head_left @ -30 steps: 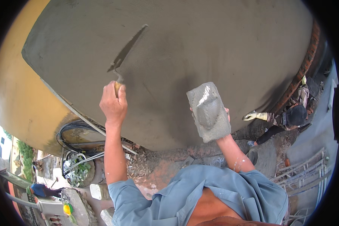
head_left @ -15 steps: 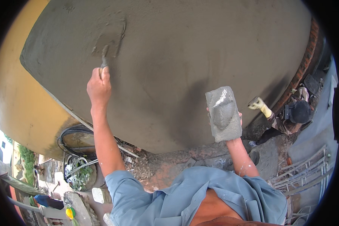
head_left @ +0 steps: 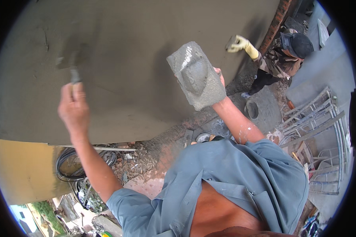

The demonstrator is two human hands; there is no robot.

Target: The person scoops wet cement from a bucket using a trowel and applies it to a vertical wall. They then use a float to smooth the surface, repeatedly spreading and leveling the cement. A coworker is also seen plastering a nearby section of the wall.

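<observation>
Against the grey wall (head_left: pixel 118 102), the left hand (head_left: pixel 74 108) is closed round the handle of a trowel (head_left: pixel 74 67), its blurred blade seemingly laid near flat so pressure spreads evenly. Out before the chest, the right hand (head_left: pixel 220 77) supports a grey board (head_left: pixel 205 91), how tightly I cannot tell since the board mostly hides it, the face turned up presumably to keep the mortar lump (head_left: pixel 195 75) from sliding.

Blurred trowel (head_left: pixel 74 59) at grey wall (head_left: pixel 122 83), mortar (head_left: pixel 195 75) on tilted board (head_left: pixel 212 93)
</observation>
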